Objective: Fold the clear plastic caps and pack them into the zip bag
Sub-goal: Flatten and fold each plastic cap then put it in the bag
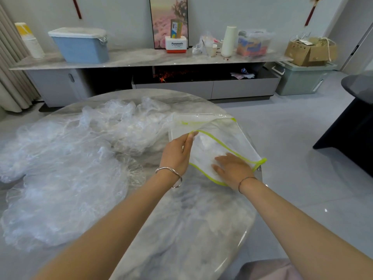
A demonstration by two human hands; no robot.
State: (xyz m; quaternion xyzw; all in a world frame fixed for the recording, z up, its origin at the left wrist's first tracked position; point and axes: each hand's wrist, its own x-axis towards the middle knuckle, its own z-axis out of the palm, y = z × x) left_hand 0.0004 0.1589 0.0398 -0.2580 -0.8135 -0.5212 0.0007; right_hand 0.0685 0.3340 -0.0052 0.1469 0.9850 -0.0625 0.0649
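Beside crumpled clear caps (66, 162), the lime-edged zip bag (222, 136) gapes open.

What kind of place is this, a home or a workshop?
Probably a home living room: a long low cabinet runs along the wall, a framed flower picture stands on it, and a round marble table serves as the worktop.
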